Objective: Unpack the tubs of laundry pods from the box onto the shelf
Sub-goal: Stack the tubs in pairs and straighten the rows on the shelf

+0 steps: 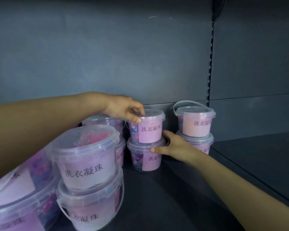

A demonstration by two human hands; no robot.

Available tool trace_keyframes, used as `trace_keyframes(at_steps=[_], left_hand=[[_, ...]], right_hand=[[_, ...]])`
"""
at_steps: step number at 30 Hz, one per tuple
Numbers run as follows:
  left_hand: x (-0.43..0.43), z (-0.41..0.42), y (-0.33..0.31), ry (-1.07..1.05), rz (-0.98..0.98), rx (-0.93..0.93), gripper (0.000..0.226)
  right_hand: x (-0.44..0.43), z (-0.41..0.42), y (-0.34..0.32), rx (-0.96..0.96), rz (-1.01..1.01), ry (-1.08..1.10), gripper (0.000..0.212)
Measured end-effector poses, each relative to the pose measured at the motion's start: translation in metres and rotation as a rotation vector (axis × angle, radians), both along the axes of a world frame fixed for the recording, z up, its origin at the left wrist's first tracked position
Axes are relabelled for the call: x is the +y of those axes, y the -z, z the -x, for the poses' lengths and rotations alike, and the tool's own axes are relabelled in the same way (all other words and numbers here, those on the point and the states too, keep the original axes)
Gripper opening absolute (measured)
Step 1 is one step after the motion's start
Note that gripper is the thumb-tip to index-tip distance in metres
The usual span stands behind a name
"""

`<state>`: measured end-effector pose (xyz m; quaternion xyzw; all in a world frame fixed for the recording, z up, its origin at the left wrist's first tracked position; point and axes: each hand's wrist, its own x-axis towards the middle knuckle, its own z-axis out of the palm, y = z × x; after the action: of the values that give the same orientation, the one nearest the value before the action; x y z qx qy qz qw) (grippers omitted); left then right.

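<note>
Clear tubs of laundry pods with pink labels stand in two-high stacks on the dark shelf (182, 189). In the middle stack, my left hand (123, 106) grips the rim of the upper tub (150, 130) from above, fingers curled over its lid. My right hand (172, 146) holds the lid edge of the lower tub (147, 160), thumb in front and fingers behind. A further stack (195, 125) sits to the right at the back. A near stack (88, 164) stands at the left front. The box is not in view.
More tubs (15, 197) crowd the lower left, one very close to the camera. The grey back panel (107, 55) rises behind the stacks. A slotted upright (210, 64) divides this bay from the right-hand shelf (257, 155).
</note>
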<state>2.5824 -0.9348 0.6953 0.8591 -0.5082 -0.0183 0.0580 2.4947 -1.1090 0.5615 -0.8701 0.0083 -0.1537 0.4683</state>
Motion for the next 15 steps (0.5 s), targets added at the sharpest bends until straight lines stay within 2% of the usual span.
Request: trace_keyframes(at_steps=[4,9,12,15], left_hand=[[0.002,-0.005,0.004,-0.002,0.042,0.059,0.037],[0.003,-0.008,0.009,-0.016,0.088,0.049,0.037],[0.000,-0.004,0.010,-0.025,0.060,-0.039,0.037],[-0.002,0.000,0.011,-0.031,0.047,-0.093,0.039]], right_hand=[[-0.005,-0.008,0.003,0.040,-0.173,-0.096,0.069],[-0.001,-0.014,0.009,-0.011,-0.198,-0.013,0.065],[0.009,-0.015,0.012,-0.069,-0.092,0.126,0.055],[0.022,-0.018,0.018,-0.116,0.182,0.363,0.079]])
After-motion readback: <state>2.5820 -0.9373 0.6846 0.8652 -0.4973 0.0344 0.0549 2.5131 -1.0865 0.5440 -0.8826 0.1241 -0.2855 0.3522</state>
